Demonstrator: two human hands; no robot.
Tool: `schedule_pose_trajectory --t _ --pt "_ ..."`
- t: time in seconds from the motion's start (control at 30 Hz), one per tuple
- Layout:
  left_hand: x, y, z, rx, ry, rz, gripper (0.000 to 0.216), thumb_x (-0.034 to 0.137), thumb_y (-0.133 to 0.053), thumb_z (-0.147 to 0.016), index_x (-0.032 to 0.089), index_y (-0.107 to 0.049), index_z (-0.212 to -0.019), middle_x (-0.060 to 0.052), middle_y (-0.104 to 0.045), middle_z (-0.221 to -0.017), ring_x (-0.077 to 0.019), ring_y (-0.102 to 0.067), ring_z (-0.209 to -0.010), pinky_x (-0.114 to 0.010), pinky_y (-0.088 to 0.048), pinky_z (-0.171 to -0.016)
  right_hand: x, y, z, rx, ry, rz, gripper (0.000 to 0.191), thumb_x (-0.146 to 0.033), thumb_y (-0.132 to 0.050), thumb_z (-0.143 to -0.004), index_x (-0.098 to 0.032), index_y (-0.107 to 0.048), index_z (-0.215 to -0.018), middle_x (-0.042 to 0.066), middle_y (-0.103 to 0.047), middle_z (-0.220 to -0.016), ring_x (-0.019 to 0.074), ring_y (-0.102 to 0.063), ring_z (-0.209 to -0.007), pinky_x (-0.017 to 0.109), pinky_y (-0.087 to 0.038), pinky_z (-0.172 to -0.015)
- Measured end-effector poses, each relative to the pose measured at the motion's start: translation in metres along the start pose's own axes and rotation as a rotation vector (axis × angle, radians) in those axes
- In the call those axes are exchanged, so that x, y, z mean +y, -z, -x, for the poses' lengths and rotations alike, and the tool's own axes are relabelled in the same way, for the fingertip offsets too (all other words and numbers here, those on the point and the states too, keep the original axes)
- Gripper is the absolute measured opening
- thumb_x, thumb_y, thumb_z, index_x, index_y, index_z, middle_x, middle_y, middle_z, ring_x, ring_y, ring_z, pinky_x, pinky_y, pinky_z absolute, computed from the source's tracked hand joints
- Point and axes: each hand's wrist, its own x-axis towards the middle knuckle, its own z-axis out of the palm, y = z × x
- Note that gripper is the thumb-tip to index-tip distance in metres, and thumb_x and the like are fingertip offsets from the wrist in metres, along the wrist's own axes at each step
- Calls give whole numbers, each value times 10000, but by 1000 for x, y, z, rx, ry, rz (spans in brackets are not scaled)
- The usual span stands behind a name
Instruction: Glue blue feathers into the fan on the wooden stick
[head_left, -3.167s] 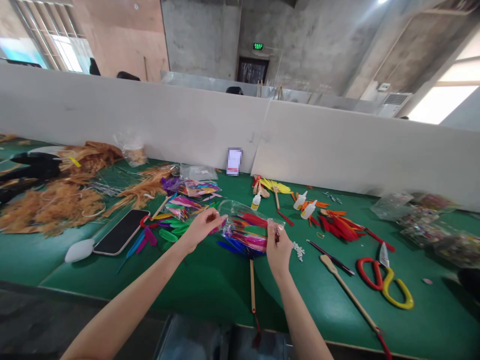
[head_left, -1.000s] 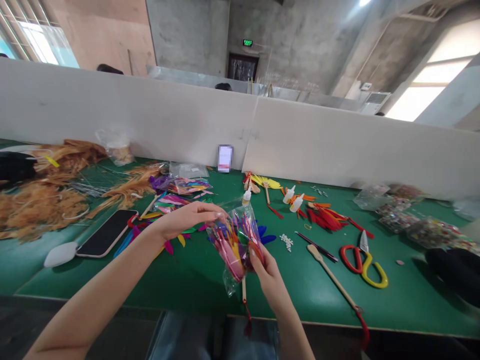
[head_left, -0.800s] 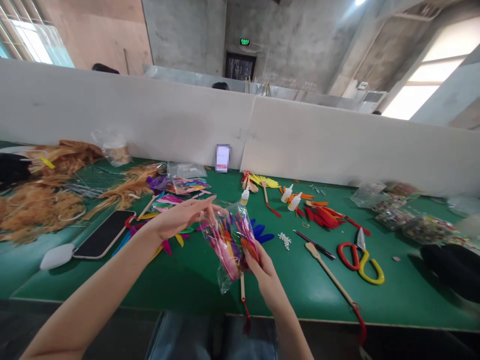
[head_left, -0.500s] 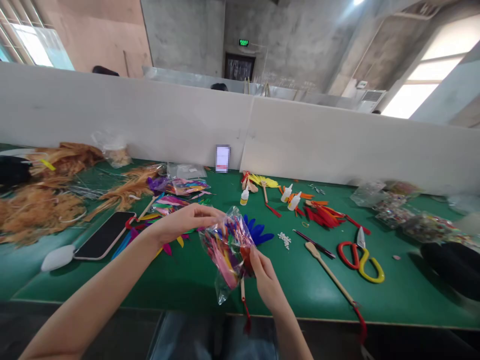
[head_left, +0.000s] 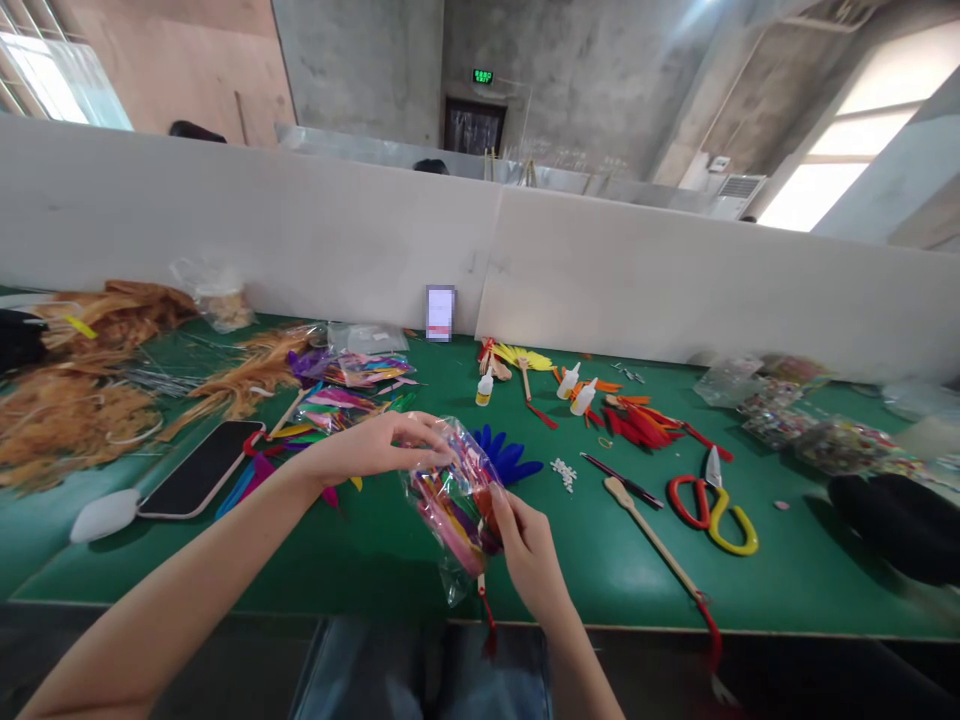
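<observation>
A clear plastic bag (head_left: 442, 515) of multicoloured feather-like strips is held up over the near part of the green table. My right hand (head_left: 531, 550) grips its right side, thumb on the front. My left hand (head_left: 405, 442) is closed at the bag's top left edge, its fingertips bent over the plastic and partly hidden. Behind the bag, blue petal-like pieces (head_left: 511, 462) fan out on the table. Below it shows the end of a wooden stick (head_left: 481, 584) with a red tassel hanging over the table edge.
On the right lie scissors (head_left: 709, 500), a wooden stick (head_left: 652, 535), dark pens (head_left: 622, 480) and white beads (head_left: 562, 474). Small glue bottles (head_left: 583, 397) stand farther back. A dark phone (head_left: 202, 470), coloured strips (head_left: 337, 410) and brown fibres (head_left: 75, 420) are on the left.
My left hand's fingers have shifted slightly left and down along the bag's top. The bag has tilted a little; my right hand keeps its grip. The view has shifted slightly.
</observation>
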Motion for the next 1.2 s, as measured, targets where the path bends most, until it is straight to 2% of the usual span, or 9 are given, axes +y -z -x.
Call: schedule_pose_trajectory --t 0.17,0.27,0.37,0.5,0.67,0.83,0.93,1.0,1.2 --pt "-3 -15 -8 141 -76 -51 237 423 -585 -828 226 -698 -761 -36 -662 -1061 -230 -568 -1073 -348 -415 -942 3 -2 3 20 -9 -56 510 -537 -406 -902 -178 -489 -549 -44 -303 -529 101 -255 -520 243 -209 -468" --pt "-5 -21 -10 258 -92 -79 302 423 -549 -844 200 -604 -649 -41 -664 -1031 -215 -578 -1034 -344 -417 -932 6 -4 5 108 -49 -138 519 -606 -459 -847 -180 -570 -570 -24 -405 -536 118 -344 -525 239 -290 -472" --pt "-6 -25 -11 383 -101 -91 309 440 -534 -855 199 -581 -669 -52 -642 -1077 -215 -562 -1070 -349 -398 -960 4 -3 4 71 -60 -222 503 -618 -479 -831 -174 -643 -657 -15 -473 -565 129 -395 -548 239 -338 -496" --pt "-2 -26 -10 499 -120 -88 301 448 -531 -869 199 -625 -731 -67 -579 -1171 -221 -529 -1122 -360 -393 -977 -3 0 1 -13 -94 -341 449 -565 -532 -829 -166 -621 -643 -44 -409 -522 95 -328 -498 219 -294 -462" --pt "5 -22 -6 449 -183 -170 269 395 -499 -902 209 -660 -790 -64 -551 -1199 -219 -491 -1166 -394 -364 -1013 -1 1 1 71 -142 -374 372 -525 -607 -794 -165 -657 -715 -43 -455 -537 85 -350 -488 201 -282 -433" --pt "6 -27 -8 380 -217 -168 238 378 -539 -884 210 -655 -761 -57 -555 -1205 -217 -520 -1127 -394 -385 -991 1 0 3 118 -155 -435 298 -473 -673 -751 -182 -702 -806 8 -664 -698 147 -581 -626 235 -477 -572" --pt "7 -31 -10 370 -237 -164 198 342 -572 -863 202 -652 -749 -60 -573 -1184 -221 -533 -1112 -400 -382 -995 -1 0 4 57 -144 -461 393 -381 -806 -597 -204 -700 -932 37 -728 -882 220 -661 -804 306 -538 -711" --pt "8 -31 -9 341 -243 -174 194 332 -563 -869 206 -661 -759 -57 -571 -1198 -223 -521 -1129 -404 -374 -1003 -4 0 5 8 -163 -422 416 -322 -834 -547 -189 -698 -917 44 -735 -855 232 -670 -773 321 -548 -686" --pt "9 -15 0 252 -141 -249 232 457 -576 -844 281 -711 -910 -34 -540 -1271 -257 -443 -1214 -434 -340 -1029 -10 2 6 109 -134 -277 237 -341 -751 -678 -159 -697 -821 38 -720 -743 177 -633 -644 264 -516 -594"
